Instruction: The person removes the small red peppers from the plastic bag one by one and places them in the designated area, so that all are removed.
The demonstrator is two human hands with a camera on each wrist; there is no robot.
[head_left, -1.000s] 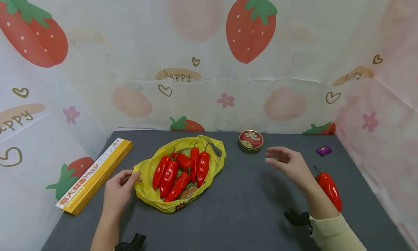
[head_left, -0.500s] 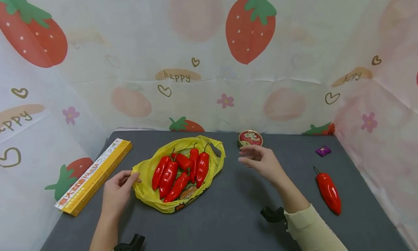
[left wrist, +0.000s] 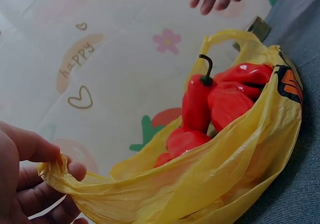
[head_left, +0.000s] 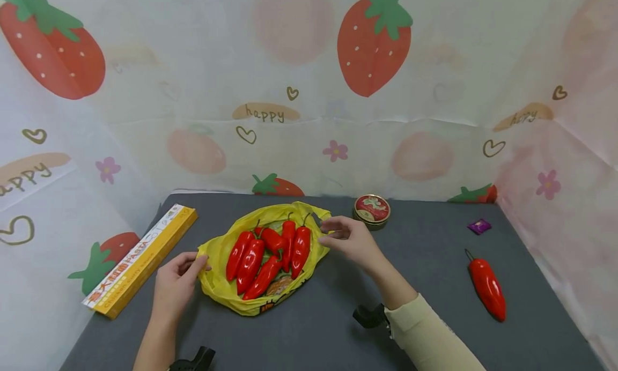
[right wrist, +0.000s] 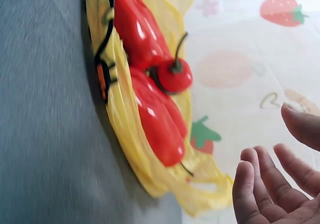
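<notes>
A yellow plastic bag (head_left: pixel 214 285) lies mouth up on the dark table, holding several shiny red peppers (head_left: pixel 250 266). My left hand (head_left: pixel 173 285) pinches its left rim; in the left wrist view, thumb and fingertips grip a gathered corner of the bag (left wrist: pixel 200 191). At the opposite side, my right hand (head_left: pixel 353 242) is by the bag's right handle loop. The right wrist view has this hand (right wrist: pixel 280 196) with thumb and fingers spread, nothing between them, close to the loop. Something brownish (head_left: pixel 279 285) under the peppers is too covered to identify.
A yellow-and-white pasta box (head_left: pixel 140 261) lies at the left. Behind the right hand stands a round red-lidded tin (head_left: pixel 372 208). A single red pepper (head_left: pixel 487 289) and a small purple wrapped packet (head_left: pixel 479 226) lie at the right. A strawberry-print cloth (head_left: pixel 309 76) encloses the back and sides.
My right hand has swept left from beside the tin, past its front, to the bag's right edge. The left hand keeps its pinch on the bag, which stays in place.
</notes>
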